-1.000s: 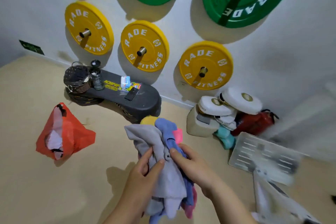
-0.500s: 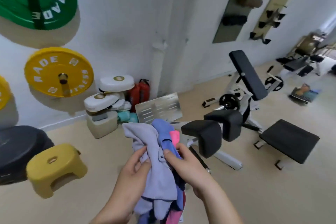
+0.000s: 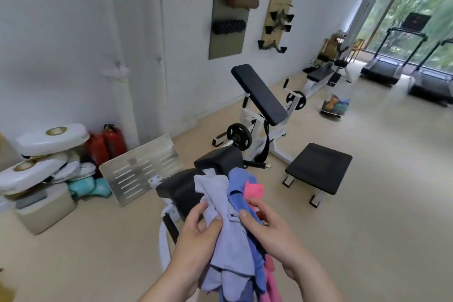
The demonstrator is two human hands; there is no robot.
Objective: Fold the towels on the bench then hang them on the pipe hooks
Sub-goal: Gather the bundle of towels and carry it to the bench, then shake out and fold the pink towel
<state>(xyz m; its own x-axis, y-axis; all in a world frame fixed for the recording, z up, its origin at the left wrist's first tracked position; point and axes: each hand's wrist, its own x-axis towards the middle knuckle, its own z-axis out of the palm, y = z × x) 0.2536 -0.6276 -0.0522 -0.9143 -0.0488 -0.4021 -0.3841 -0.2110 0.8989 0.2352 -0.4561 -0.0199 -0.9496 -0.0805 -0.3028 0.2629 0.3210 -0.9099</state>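
Swinging right since half a second ago, the view now centres the black padded bench surface (image 3: 318, 167). Crumpled lavender, blue and pink cloth towels (image 3: 230, 240) hang lengthwise downward, pinched between left hand (image 3: 196, 235) and right hand (image 3: 272, 230). That surface lies ahead-right, nearer the right hand.

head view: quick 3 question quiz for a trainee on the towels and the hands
1. Multiple choice: which colour of towel does the left hand pinch? A pink, B lavender, C green
2. True or false: the right hand is empty.
3. Short answer: how many towel colours show in the bundle?

Key
1. B, the lavender towel
2. False, it grips the bundle
3. Three
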